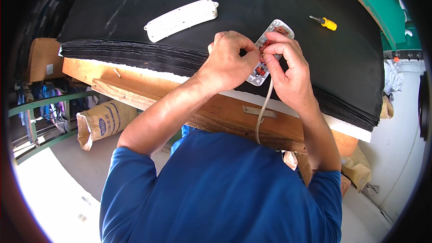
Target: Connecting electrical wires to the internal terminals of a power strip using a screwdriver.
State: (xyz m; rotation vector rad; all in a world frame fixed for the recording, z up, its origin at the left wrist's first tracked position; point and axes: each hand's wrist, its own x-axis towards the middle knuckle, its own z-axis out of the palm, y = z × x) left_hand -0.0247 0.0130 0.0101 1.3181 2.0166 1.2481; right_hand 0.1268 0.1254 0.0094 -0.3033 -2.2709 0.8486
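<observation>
Housing (255, 80) of whitish plastic, long and narrow with rounded ends, lies open side up upon the stack of black sheets (310, 0), a little right of the middle and near to the front edge. It is placed slantwise, its far end pointing to the right. Inside, I see red parts (261, 70) toward the near end and more red in the middle, while copper-coloured pieces (281, 30) show at the far end. Its wall looks smooth and slightly shiny; the middle portion is partly hidden by fingers.

The left hand (230, 60) comes over the housing from the left, with thumb and forefinger brought together at its middle. The right hand (290, 69) is bent over the opposite side, thumb and fingertips close together above the red parts. Whether either one grips something small, I cannot tell.

A pale cable (266, 101) runs from beside the housing, below the right hand, down across the wooden surface (148, 83) which bears the sheets. To the left, well apart, lies a long white cover (182, 20). To the right rests a screwdriver (329, 24) with yellow handle, its tip directed leftward.
</observation>
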